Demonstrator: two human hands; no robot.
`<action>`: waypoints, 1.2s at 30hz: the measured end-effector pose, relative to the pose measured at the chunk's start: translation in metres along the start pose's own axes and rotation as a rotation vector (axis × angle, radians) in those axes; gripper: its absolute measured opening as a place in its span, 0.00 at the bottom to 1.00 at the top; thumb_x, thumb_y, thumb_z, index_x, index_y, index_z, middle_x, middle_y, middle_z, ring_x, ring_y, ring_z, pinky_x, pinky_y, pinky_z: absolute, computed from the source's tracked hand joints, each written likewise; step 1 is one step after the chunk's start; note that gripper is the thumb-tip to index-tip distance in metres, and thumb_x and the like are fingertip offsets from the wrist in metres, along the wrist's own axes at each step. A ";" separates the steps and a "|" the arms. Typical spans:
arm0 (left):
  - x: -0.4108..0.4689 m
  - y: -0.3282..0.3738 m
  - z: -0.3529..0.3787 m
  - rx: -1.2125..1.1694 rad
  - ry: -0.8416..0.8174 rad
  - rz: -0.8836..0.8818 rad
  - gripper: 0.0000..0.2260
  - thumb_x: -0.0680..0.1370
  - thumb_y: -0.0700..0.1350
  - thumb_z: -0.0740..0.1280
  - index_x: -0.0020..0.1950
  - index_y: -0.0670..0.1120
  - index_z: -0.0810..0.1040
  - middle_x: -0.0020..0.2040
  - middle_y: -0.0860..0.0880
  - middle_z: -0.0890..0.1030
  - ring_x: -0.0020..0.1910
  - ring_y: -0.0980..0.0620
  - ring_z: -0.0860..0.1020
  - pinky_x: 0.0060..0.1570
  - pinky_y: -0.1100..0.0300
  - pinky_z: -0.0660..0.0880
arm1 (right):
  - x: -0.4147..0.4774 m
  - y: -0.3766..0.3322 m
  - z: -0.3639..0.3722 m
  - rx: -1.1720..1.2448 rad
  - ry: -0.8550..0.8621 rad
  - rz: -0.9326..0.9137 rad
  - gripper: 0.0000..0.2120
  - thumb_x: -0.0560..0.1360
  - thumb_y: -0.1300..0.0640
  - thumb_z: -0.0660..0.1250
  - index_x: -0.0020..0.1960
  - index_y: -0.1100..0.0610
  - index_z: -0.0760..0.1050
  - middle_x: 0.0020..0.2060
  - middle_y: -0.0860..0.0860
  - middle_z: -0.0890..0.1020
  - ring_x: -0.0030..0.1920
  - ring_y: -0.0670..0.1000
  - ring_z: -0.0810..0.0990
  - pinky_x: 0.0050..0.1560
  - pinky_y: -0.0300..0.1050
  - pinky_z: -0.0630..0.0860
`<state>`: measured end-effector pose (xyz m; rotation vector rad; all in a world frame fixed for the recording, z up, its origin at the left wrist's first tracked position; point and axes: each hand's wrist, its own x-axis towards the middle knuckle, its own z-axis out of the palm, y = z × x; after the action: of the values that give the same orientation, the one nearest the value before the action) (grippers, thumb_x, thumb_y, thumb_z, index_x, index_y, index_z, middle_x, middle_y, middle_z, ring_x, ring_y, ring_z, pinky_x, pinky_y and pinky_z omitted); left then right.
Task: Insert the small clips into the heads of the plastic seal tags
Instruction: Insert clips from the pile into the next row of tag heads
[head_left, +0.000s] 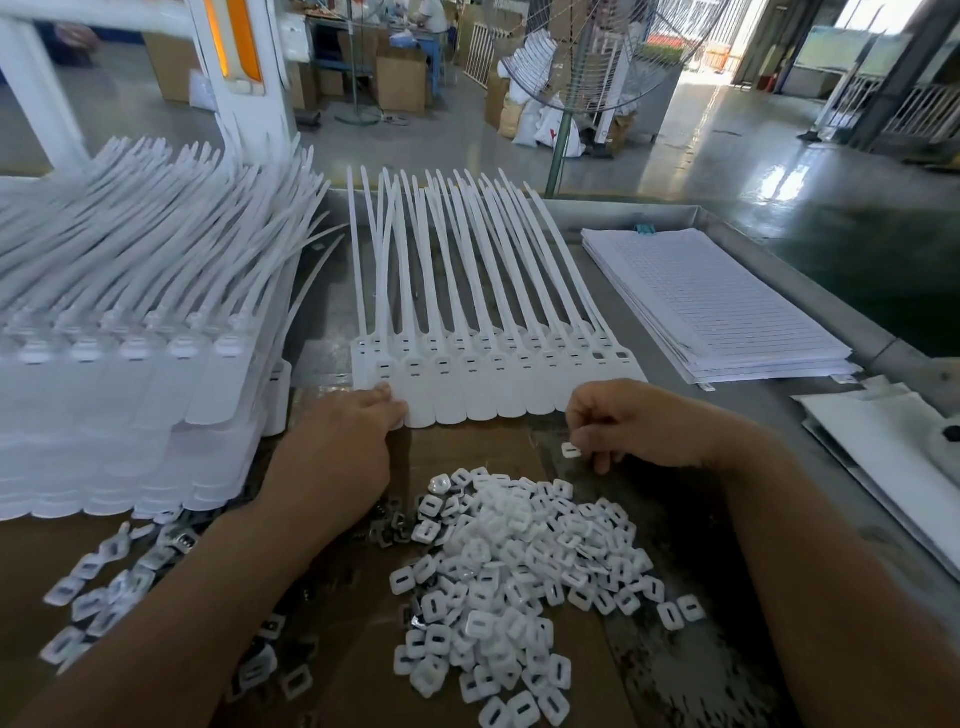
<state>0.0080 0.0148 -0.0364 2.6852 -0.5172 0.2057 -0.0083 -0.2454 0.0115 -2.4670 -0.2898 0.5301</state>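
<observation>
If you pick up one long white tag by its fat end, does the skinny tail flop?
Probably it droops a bit: the tails are thin, and those in the left stack already bend. It likely feels light, being slim plastic.

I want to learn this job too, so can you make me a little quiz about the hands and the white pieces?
1. True or false: the right hand pinches one small clip.
2. Fill in: the pile of clips lies ___ to the person than the row of seal tags does.
3. Choose one: the left hand touches A) the pile of clips, B) the left end of the row, C) the right end of the row.

Key: 1 true; 2 nearer; 3 B.
</observation>
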 end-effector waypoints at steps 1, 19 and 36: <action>0.001 0.000 0.000 0.001 -0.003 -0.001 0.19 0.75 0.33 0.58 0.64 0.43 0.74 0.68 0.45 0.69 0.68 0.46 0.67 0.68 0.53 0.62 | 0.001 0.001 0.000 0.050 0.035 -0.010 0.06 0.76 0.63 0.63 0.43 0.53 0.71 0.35 0.48 0.79 0.33 0.40 0.78 0.37 0.33 0.74; -0.001 -0.001 0.000 -0.006 -0.001 -0.010 0.20 0.75 0.33 0.57 0.65 0.45 0.73 0.70 0.47 0.68 0.68 0.48 0.65 0.67 0.56 0.60 | 0.011 0.019 -0.012 0.370 0.768 0.086 0.03 0.74 0.61 0.68 0.46 0.55 0.80 0.35 0.48 0.82 0.33 0.45 0.81 0.34 0.35 0.73; 0.001 -0.004 0.004 0.036 -0.008 0.014 0.21 0.75 0.33 0.57 0.66 0.47 0.72 0.70 0.48 0.68 0.68 0.48 0.66 0.67 0.56 0.63 | 0.045 0.037 -0.017 0.264 0.860 0.216 0.04 0.75 0.62 0.66 0.45 0.54 0.75 0.36 0.47 0.79 0.36 0.43 0.77 0.37 0.34 0.73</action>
<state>0.0101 0.0162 -0.0409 2.7192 -0.5404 0.2104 0.0427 -0.2691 -0.0115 -2.2345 0.3720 -0.4077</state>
